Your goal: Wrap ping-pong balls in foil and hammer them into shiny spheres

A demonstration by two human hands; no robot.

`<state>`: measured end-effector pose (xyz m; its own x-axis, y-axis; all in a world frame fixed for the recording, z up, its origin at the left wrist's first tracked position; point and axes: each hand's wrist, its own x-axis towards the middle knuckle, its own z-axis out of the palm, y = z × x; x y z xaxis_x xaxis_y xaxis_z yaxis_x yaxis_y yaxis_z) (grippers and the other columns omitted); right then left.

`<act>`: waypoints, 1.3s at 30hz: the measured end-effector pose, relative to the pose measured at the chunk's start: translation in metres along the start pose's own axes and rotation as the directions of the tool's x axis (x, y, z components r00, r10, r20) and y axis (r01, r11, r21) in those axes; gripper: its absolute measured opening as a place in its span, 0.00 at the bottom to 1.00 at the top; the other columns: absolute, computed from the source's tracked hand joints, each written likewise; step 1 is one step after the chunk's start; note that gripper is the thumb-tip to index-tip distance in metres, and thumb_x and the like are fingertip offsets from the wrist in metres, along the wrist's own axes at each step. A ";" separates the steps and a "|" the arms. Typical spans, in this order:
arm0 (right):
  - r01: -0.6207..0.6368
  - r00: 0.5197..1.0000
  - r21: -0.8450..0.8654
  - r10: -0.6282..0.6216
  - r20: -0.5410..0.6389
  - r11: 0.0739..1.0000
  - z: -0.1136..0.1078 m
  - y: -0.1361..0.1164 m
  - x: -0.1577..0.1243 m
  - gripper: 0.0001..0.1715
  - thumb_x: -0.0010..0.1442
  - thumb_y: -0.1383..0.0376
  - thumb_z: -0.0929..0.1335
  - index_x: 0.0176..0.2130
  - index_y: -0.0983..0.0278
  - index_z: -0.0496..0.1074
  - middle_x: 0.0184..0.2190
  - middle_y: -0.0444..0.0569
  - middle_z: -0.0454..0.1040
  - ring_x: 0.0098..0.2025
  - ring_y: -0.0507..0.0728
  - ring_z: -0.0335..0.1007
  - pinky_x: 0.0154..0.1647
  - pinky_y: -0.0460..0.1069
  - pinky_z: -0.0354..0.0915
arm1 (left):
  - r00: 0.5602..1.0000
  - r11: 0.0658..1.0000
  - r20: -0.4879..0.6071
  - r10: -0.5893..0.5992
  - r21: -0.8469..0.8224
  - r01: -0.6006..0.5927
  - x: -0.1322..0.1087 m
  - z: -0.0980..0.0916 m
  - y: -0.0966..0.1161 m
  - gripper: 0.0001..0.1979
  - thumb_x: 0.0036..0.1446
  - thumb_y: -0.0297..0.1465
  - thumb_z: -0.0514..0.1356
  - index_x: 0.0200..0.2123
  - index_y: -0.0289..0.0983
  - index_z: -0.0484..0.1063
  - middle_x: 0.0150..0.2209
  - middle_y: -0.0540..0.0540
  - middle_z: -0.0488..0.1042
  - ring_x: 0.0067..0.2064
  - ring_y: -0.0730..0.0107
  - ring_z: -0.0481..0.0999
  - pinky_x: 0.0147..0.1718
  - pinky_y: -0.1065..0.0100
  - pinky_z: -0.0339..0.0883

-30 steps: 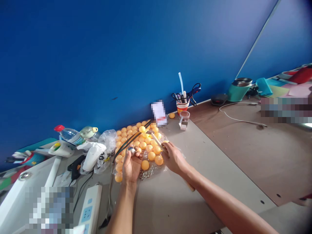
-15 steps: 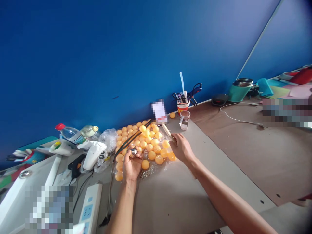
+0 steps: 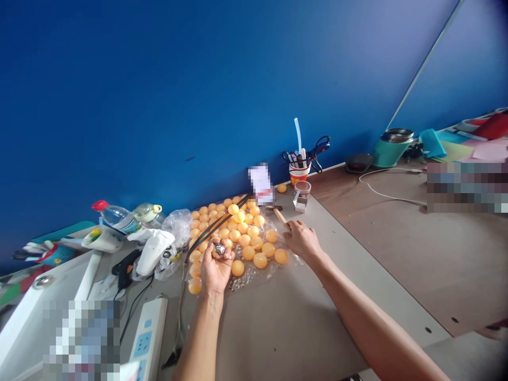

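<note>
My left hand (image 3: 215, 271) is raised palm up over a heap of orange ping-pong balls (image 3: 234, 233), its fingers curled round a shiny metal ball (image 3: 219, 249). My right hand (image 3: 304, 241) lies to the right of the heap, its fingers closed on the wooden handle of a small hammer (image 3: 279, 214). The hammer's head points toward the wall. The balls rest on clear plastic wrap (image 3: 254, 272), with small metal beads (image 3: 235, 284) near its front edge. Two black strips (image 3: 210, 229) cross the heap.
A red cup (image 3: 298, 174) with scissors and pens stands by the blue wall, with a small clear jar (image 3: 301, 193) in front. At the left lie a water bottle (image 3: 113, 216), a white glue gun (image 3: 151, 254) and a power strip (image 3: 145, 338). A teal pot (image 3: 391, 145) and a white cable (image 3: 387, 193) are at the right.
My right hand has moved right and away from the ball heap, taking the hammer with it, and lowered it toward the table. My left hand has kept the metal ball and dropped slightly.
</note>
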<state>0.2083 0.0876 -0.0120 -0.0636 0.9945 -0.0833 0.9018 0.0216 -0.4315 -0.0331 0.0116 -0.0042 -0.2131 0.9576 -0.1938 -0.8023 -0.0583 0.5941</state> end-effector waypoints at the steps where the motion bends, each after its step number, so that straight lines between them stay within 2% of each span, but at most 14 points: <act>1: 0.005 1.000 -0.022 -0.005 0.008 1.000 0.000 0.000 0.000 0.12 0.60 0.68 0.62 0.43 0.64 0.70 0.43 0.55 0.72 0.42 0.59 0.69 0.44 0.52 0.55 | 1.000 1.000 -0.007 0.001 0.003 -0.001 0.001 -0.001 -0.001 0.06 0.52 0.32 0.63 0.31 0.36 0.69 0.31 0.49 0.72 0.23 0.79 0.63 0.24 0.72 0.61; 7: 0.057 0.998 -0.105 -0.054 0.026 0.993 0.002 0.000 -0.004 0.13 0.60 0.69 0.63 0.45 0.66 0.70 0.43 0.58 0.72 0.43 0.61 0.69 0.45 0.53 0.53 | 0.999 0.999 0.017 0.046 0.013 -0.046 0.001 0.000 -0.004 0.12 0.52 0.37 0.66 0.36 0.37 0.72 0.34 0.48 0.73 0.27 0.78 0.67 0.28 0.72 0.63; 13: 0.081 0.997 -0.141 -0.081 0.005 0.987 -0.001 -0.004 -0.010 0.12 0.60 0.70 0.62 0.42 0.66 0.71 0.41 0.58 0.73 0.40 0.60 0.70 0.45 0.54 0.53 | 0.998 0.999 0.046 0.030 0.033 -0.032 -0.003 0.007 -0.004 0.12 0.50 0.30 0.67 0.39 0.38 0.73 0.38 0.45 0.73 0.34 0.73 0.71 0.32 0.71 0.65; 17: 0.088 0.989 -0.064 -0.095 -0.115 0.994 -0.006 -0.004 -0.008 0.11 0.60 0.70 0.63 0.39 0.65 0.73 0.39 0.57 0.73 0.44 0.62 0.69 0.45 0.54 0.55 | 0.998 0.996 0.062 0.017 0.084 -0.022 -0.004 0.009 -0.005 0.11 0.50 0.28 0.66 0.39 0.38 0.73 0.35 0.46 0.73 0.31 0.75 0.70 0.29 0.72 0.63; 19: 0.181 0.964 0.085 -0.159 -0.211 0.980 -0.011 -0.008 -0.011 0.13 0.60 0.70 0.62 0.42 0.65 0.73 0.39 0.56 0.73 0.43 0.61 0.69 0.44 0.52 0.58 | 0.998 0.996 0.059 0.021 0.090 -0.026 -0.004 0.008 -0.005 0.11 0.50 0.29 0.65 0.39 0.38 0.73 0.35 0.47 0.72 0.30 0.76 0.68 0.28 0.73 0.62; 20: 0.266 0.945 0.178 -0.219 -0.244 0.947 -0.014 -0.012 -0.014 0.14 0.61 0.71 0.61 0.44 0.65 0.72 0.40 0.55 0.73 0.41 0.59 0.69 0.43 0.51 0.59 | 0.998 0.996 0.057 0.025 0.089 -0.030 -0.005 0.008 -0.005 0.11 0.51 0.29 0.65 0.39 0.38 0.73 0.36 0.47 0.72 0.30 0.77 0.68 0.28 0.73 0.62; 22: 0.459 0.887 0.369 -0.393 -0.242 0.808 -0.016 -0.021 -0.024 0.15 0.62 0.71 0.60 0.45 0.64 0.72 0.39 0.53 0.74 0.38 0.56 0.70 0.39 0.48 0.61 | 0.998 0.996 0.052 0.027 0.086 -0.031 -0.004 0.007 -0.004 0.10 0.51 0.29 0.64 0.39 0.38 0.72 0.36 0.47 0.72 0.29 0.78 0.67 0.29 0.73 0.63; 24: 0.600 0.787 0.454 -0.588 -0.188 0.658 -0.013 -0.033 -0.039 0.14 0.62 0.71 0.61 0.43 0.62 0.72 0.38 0.50 0.74 0.36 0.54 0.69 0.38 0.47 0.62 | 0.999 0.996 0.044 0.021 0.082 -0.024 -0.004 0.006 -0.003 0.09 0.52 0.28 0.63 0.39 0.38 0.72 0.36 0.48 0.72 0.29 0.78 0.67 0.30 0.73 0.63; 26: 0.714 0.658 0.425 -0.741 -0.136 0.556 -0.002 -0.046 -0.054 0.11 0.62 0.71 0.62 0.39 0.62 0.72 0.35 0.50 0.73 0.34 0.54 0.68 0.37 0.47 0.61 | 0.999 0.996 0.033 0.019 0.082 -0.022 -0.004 0.006 -0.002 0.08 0.52 0.28 0.63 0.38 0.38 0.71 0.35 0.48 0.71 0.29 0.78 0.67 0.30 0.73 0.63; 27: 0.776 0.580 0.380 -0.806 -0.118 0.503 0.005 -0.051 -0.060 0.10 0.61 0.72 0.62 0.36 0.63 0.72 0.33 0.49 0.72 0.33 0.54 0.66 0.36 0.47 0.60 | 0.999 0.996 0.027 0.022 0.083 -0.024 -0.004 0.006 -0.002 0.08 0.52 0.28 0.64 0.38 0.38 0.71 0.34 0.49 0.71 0.28 0.78 0.66 0.29 0.73 0.63; 28: 0.824 0.522 0.317 -0.847 -0.100 0.470 0.013 -0.056 -0.066 0.10 0.60 0.73 0.62 0.33 0.63 0.71 0.32 0.49 0.72 0.32 0.54 0.65 0.35 0.48 0.59 | 0.999 0.996 0.020 0.028 0.087 -0.030 -0.004 0.006 -0.002 0.08 0.52 0.28 0.64 0.38 0.38 0.71 0.33 0.49 0.70 0.28 0.78 0.66 0.29 0.74 0.62; 30: 0.876 0.461 0.194 -0.885 -0.064 0.442 0.027 -0.063 -0.074 0.10 0.59 0.73 0.62 0.31 0.63 0.70 0.31 0.49 0.70 0.31 0.55 0.63 0.34 0.49 0.57 | 0.999 0.995 0.013 0.040 0.095 -0.041 -0.004 0.007 -0.002 0.08 0.52 0.29 0.65 0.37 0.37 0.72 0.32 0.49 0.70 0.28 0.79 0.65 0.28 0.74 0.62; 33: 0.888 0.457 0.064 -0.889 -0.008 0.456 0.041 -0.069 -0.080 0.08 0.60 0.71 0.63 0.31 0.64 0.70 0.32 0.51 0.71 0.32 0.56 0.62 0.34 0.51 0.57 | 0.999 0.994 0.000 0.046 0.099 -0.046 -0.004 0.009 -0.001 0.09 0.51 0.30 0.66 0.37 0.37 0.72 0.33 0.49 0.70 0.27 0.80 0.65 0.28 0.75 0.61; 39: 0.832 0.554 -0.065 -0.827 0.094 0.550 0.056 -0.074 -0.084 0.07 0.61 0.69 0.63 0.35 0.65 0.71 0.38 0.53 0.71 0.36 0.58 0.64 0.33 0.51 0.59 | 0.998 0.991 0.006 0.061 0.118 -0.061 -0.002 0.008 0.001 0.11 0.49 0.32 0.67 0.37 0.37 0.72 0.32 0.50 0.71 0.27 0.78 0.65 0.27 0.73 0.61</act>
<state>0.1233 -0.0030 -0.0231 -0.8213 0.5238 0.2262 0.4712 0.8463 -0.2486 -0.0292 0.0114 0.0033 -0.2584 0.9538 -0.1530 -0.7166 -0.0831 0.6925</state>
